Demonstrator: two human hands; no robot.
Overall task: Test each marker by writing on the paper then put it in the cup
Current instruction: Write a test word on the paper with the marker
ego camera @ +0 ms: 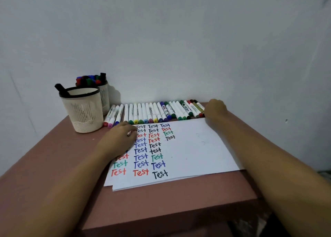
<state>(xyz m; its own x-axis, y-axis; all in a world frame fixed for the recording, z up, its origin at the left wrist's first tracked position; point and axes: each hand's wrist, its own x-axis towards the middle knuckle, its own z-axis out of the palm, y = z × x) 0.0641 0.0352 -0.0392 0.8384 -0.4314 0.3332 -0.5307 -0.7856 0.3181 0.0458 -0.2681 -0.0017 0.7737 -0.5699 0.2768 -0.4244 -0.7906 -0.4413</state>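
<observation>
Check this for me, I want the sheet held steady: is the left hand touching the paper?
Touching. The head view shows the left hand resting on the paper, covering some of the written words, with no gap showing.

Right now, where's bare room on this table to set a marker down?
Free: the right half of the paper, between the Test columns and the right forearm; the table strip before the paper. Crowded: the marker row along the wall, the front cup and rear cup, back left.
</observation>
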